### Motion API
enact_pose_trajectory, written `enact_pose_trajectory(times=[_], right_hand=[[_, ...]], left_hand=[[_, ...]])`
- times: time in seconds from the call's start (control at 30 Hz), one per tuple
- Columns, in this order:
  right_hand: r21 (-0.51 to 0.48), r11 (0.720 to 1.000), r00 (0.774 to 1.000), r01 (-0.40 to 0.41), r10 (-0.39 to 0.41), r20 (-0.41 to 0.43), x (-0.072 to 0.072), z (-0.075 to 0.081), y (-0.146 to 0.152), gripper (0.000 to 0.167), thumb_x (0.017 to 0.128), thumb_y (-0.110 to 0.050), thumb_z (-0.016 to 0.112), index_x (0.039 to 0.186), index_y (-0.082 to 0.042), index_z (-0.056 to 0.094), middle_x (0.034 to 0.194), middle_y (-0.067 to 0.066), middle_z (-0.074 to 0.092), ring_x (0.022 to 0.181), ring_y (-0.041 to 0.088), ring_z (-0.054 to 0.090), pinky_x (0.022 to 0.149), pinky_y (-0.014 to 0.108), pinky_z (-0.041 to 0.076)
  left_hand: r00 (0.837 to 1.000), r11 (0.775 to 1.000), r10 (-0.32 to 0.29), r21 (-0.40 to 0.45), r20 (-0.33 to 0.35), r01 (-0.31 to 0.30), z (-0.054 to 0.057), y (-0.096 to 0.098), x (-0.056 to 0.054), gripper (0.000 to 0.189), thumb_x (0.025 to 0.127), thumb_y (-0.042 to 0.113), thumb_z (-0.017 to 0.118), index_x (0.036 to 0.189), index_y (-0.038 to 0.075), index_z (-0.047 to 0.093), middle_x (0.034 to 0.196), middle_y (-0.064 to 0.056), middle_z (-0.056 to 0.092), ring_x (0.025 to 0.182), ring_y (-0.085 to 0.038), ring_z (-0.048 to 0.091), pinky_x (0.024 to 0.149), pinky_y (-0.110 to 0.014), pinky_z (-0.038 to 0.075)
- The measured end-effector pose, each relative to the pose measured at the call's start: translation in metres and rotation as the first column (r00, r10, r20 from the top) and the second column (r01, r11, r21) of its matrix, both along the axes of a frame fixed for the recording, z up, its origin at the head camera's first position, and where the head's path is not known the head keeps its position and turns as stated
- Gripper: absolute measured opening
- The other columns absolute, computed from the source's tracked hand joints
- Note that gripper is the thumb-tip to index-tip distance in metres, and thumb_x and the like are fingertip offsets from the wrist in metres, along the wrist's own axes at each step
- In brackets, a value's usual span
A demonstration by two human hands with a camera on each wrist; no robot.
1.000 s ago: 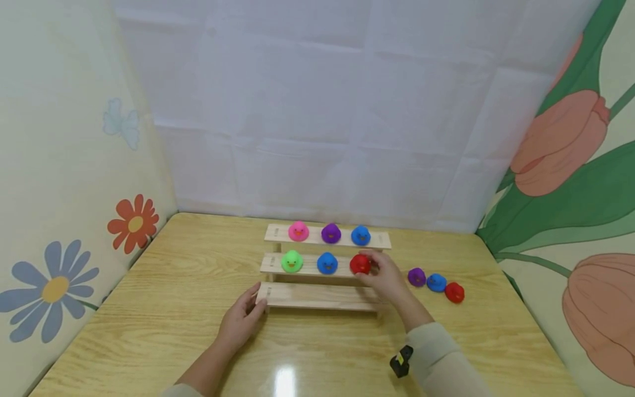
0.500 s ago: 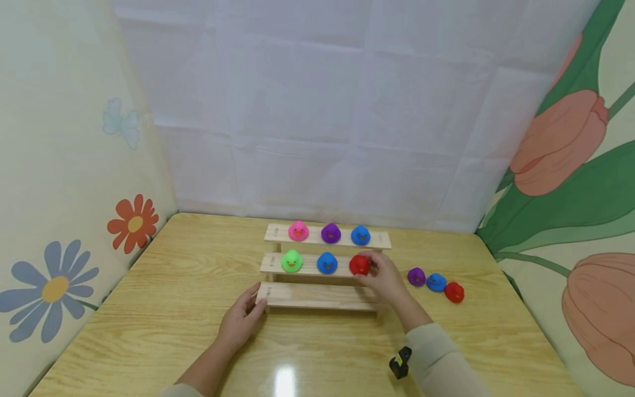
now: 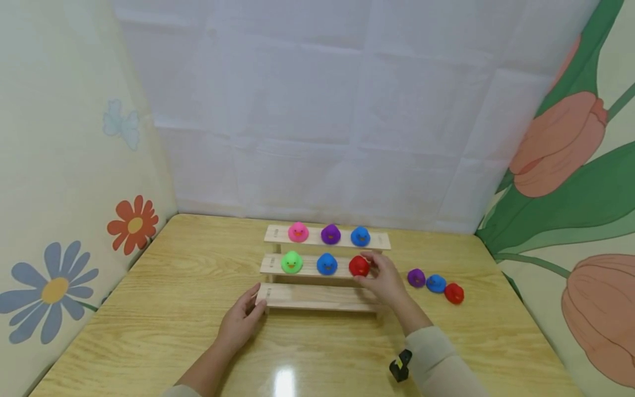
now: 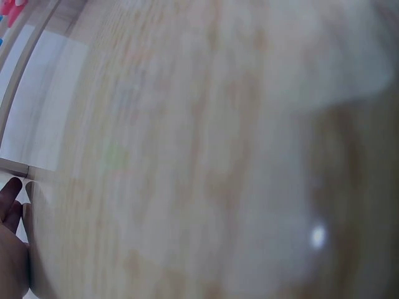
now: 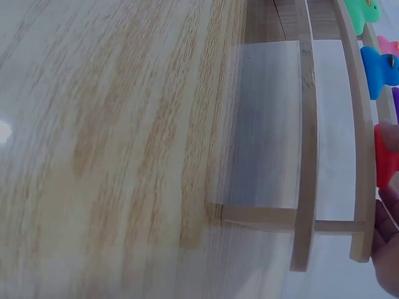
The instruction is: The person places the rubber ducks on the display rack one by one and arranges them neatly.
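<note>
A three-step wooden rack [image 3: 317, 298] stands on the table. My right hand [image 3: 389, 280] pinches a red rubber duck [image 3: 359, 266] at the right of the middle step. In the right wrist view, that red duck [image 5: 385, 159] is at the right edge, partly covered by fingers. My left hand [image 3: 240, 320] grips the left end of the bottom step, thumb at the front. The middle step also bears a green duck [image 3: 291, 262] and a blue duck [image 3: 327, 264]. On the top step sit a pink duck [image 3: 298, 232], a purple duck [image 3: 331, 234] and another blue duck [image 3: 360, 236].
Right of the rack, a purple duck [image 3: 416, 278], a blue duck [image 3: 436, 283] and a second red duck [image 3: 454, 293] lie on the table [image 3: 198, 264]. A small black object [image 3: 400, 365] is beside the right sleeve. A white cloth [image 3: 322, 110] hangs behind.
The red duck in my right hand has shifted very slightly left and turned a little. My left hand and the other ducks look unchanged.
</note>
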State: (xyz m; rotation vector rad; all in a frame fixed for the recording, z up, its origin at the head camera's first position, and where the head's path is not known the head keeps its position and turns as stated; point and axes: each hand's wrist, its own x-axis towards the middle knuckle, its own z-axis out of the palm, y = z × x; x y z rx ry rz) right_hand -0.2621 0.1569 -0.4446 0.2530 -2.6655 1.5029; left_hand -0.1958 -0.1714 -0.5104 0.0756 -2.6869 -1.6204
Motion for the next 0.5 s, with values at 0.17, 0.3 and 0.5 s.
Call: enact_pose_trajectory(times=[0.17,0.3,0.5], right_hand=[[-0.012,1.0,1.0,0.027,-0.027,0.008,0.002,0.0,0.004,0.058,0.079,-0.007,0.08,0.133,-0.007,0.058,0.136,0.02,0.053,0.124,0.038,0.057,0.1,0.044,0.051],[-0.013,0.999,0.999,0.037,-0.037,-0.01,0.003,0.0,0.009,0.057,0.079,-0.008,0.08,0.132,-0.006,0.058,0.137,0.02,0.053,0.126,0.039,0.056,0.103,0.046,0.049],[0.033,0.997,0.997,0.073,-0.073,-0.003,0.006,-0.001,0.02,0.056,0.08,-0.012,0.08,0.132,-0.008,0.059,0.138,0.019,0.055,0.127,0.039,0.053,0.106,0.05,0.045]], left_hand=[[1.0,1.0,-0.002,-0.001,0.001,0.002,0.0,0.0,0.0,0.06,0.101,0.039,0.052,0.152,0.011,0.035,0.14,-0.023,0.054,0.133,-0.038,0.05,0.112,-0.055,0.037],[1.0,1.0,0.002,0.002,0.011,-0.002,-0.001,0.0,-0.001,0.06,0.101,0.039,0.052,0.152,0.012,0.035,0.142,-0.022,0.053,0.134,-0.038,0.049,0.113,-0.055,0.036],[1.0,1.0,0.005,-0.007,0.014,-0.005,-0.001,0.0,-0.001,0.06,0.101,0.039,0.052,0.152,0.012,0.034,0.141,-0.023,0.053,0.134,-0.039,0.048,0.113,-0.056,0.034]])
